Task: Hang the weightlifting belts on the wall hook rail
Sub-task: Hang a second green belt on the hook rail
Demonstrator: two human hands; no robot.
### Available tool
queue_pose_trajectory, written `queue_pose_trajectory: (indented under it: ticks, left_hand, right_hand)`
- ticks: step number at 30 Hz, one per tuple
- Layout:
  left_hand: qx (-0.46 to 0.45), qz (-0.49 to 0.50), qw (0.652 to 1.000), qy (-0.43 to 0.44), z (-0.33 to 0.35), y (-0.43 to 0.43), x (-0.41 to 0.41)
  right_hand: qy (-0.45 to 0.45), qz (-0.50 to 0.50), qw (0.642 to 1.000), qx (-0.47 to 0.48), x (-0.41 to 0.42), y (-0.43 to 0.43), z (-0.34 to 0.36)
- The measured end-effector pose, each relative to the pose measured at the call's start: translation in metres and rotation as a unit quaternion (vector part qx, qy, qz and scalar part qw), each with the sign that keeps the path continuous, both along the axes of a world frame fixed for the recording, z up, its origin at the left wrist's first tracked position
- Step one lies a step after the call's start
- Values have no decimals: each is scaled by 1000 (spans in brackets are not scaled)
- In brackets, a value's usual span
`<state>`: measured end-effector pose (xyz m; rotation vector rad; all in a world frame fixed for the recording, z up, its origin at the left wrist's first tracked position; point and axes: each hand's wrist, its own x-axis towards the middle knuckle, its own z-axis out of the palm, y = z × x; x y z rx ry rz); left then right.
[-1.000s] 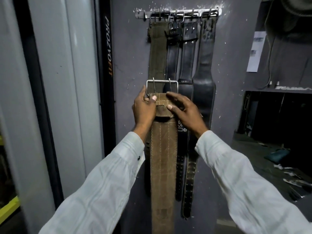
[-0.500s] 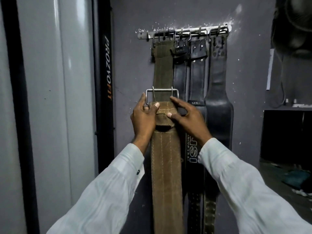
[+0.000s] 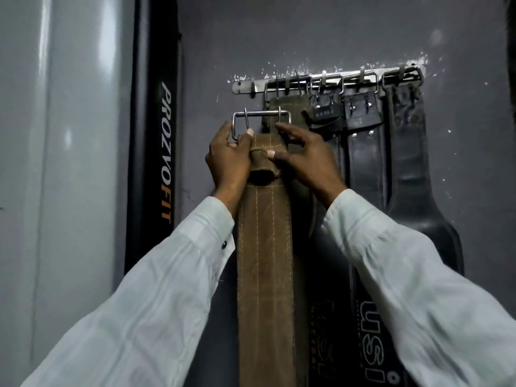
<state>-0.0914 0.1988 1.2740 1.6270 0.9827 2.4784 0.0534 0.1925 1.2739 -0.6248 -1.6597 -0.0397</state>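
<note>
Left hand (image 3: 229, 157) gripping buckle (image 3: 261, 124), right hand (image 3: 303, 157) pinching brown belt (image 3: 265, 247) — steadying for empty hook (image 3: 252, 88) on rail (image 3: 329, 79).

A dull grey wall (image 3: 321, 32) is being shown across most of the view, its paint chipped in white flecks along the upper middle. At the left, a pale glossy panel (image 3: 64, 163) is being struck by soft light in vertical streaks. Between them, a black upright pad (image 3: 153, 152) lettered "PROZVOFIT" is being seen standing.
</note>
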Motion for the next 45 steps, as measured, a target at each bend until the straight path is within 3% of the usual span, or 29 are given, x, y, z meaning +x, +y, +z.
queue_pose_trajectory:
  ticks: [8,15,22,28,36,39,45]
  left_hand:
    - [14,49,998,23,98,63,-12]
    - [28,58,997,34,135,100,-17]
    - [6,74,994,76,147,111,-23]
    - [-15,46,994,97,126,119,-36]
    - [-45,-75,992,87,45,118,-36]
    - [-62,-73,990,107,-2,108,-33]
    - [-83,-85,986,115,-65,96,-32]
  right_hand:
    - [-14,-79,993,83,-17,65,95]
    - [-83,-182,975,93,-24,92,138]
    - [-68,-183,980,46,-31,95,154]
    - [-83,-201,975,38,-38,96,126]
    - [-3,-130,991,26,-40,90,51]
    - [29,-113,993,-11,-39,88,15]
    - [9,-148,984,-97,-33,76,-65]
